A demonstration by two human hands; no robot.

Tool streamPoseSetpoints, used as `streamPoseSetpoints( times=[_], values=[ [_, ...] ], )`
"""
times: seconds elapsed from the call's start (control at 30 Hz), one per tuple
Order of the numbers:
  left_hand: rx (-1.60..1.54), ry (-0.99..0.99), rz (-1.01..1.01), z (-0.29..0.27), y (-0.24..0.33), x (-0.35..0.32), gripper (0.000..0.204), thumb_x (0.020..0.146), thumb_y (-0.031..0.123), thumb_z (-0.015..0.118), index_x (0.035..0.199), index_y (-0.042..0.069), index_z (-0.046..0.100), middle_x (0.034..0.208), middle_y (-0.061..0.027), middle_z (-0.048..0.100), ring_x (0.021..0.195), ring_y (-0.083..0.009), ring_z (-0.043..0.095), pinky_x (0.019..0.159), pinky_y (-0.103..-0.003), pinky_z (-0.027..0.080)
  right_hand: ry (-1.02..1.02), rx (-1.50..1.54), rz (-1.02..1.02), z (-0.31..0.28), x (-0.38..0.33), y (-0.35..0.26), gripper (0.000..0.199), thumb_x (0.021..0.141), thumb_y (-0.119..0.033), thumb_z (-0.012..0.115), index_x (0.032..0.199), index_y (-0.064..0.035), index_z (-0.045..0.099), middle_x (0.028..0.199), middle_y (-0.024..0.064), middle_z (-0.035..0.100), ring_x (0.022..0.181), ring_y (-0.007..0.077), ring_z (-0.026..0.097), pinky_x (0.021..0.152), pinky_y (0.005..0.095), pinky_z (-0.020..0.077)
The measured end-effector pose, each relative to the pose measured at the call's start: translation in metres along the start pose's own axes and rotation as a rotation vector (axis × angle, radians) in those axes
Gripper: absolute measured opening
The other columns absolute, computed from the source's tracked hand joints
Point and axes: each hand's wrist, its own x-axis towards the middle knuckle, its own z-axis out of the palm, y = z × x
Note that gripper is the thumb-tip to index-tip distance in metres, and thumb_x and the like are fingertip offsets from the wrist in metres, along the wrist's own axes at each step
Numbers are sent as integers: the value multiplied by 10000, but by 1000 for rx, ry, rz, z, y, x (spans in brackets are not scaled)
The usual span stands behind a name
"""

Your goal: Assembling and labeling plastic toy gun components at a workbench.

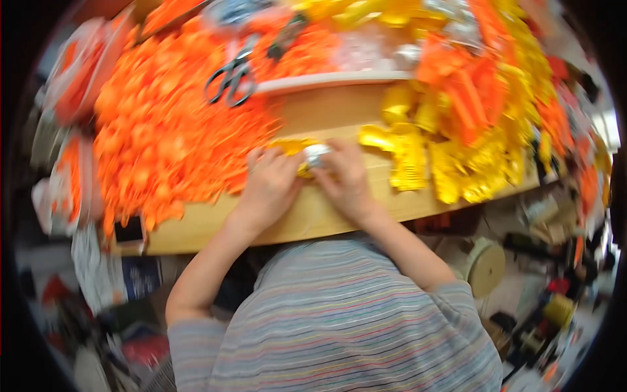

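Near the front middle of the wooden table, my left hand (269,183) and my right hand (346,178) meet with their fingers bent inward. A shiny yellow foil-like piece (292,145) lies under the fingertips of my left hand, which are closed on it. Pinched by my right fingers is a small silvery-white piece (317,154), touching the yellow one. Blur hides its exact kind. To the left of my hands spreads a large heap of orange pieces (176,117), thin and stringy at its near side. Several crinkled yellow pieces (408,157) lie right of my right hand.
Black-handled scissors (232,81) rest on the orange heap. A white strip (333,81) crosses the table (313,111) behind my hands. More orange pieces (464,91) are piled on yellow ones at the right. A dark phone-like slab (129,230) sits at the left front edge.
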Motion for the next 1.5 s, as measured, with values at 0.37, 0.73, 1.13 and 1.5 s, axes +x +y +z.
streamPoseSetpoints(
  times=[0.37,0.73,1.13,1.5],
  values=[
    [-539,-366,-76,-21,15,26,268,868,-12,599,1130,39,629,694,-106,564,656,-185,534,611,-308,432,112,18,-52,-5,-3,4,347,666,-70,721,974,-31,566,1074,200,561,1008,387,548,885,450,463],
    [-612,-403,-142,-23,8,30,191,857,-60,581,1019,-17,675,855,-113,609,769,-189,596,667,-272,453,101,53,-59,1,-5,5,312,672,-76,728,942,-36,577,1099,167,548,1042,359,525,915,436,441],
    [-454,-222,-116,-6,-10,23,85,860,-40,611,939,-46,642,749,-104,589,661,-185,557,617,-307,448,101,62,-109,-4,-6,5,298,727,-112,734,943,-33,545,1065,158,530,1002,354,517,898,434,434],
    [-594,-134,-345,8,-18,15,43,891,-8,584,891,-50,591,728,-91,605,653,-145,554,625,-294,466,112,50,-112,-2,-2,1,305,729,-112,731,952,-27,541,1049,157,533,997,352,521,892,435,435]
  ],
)
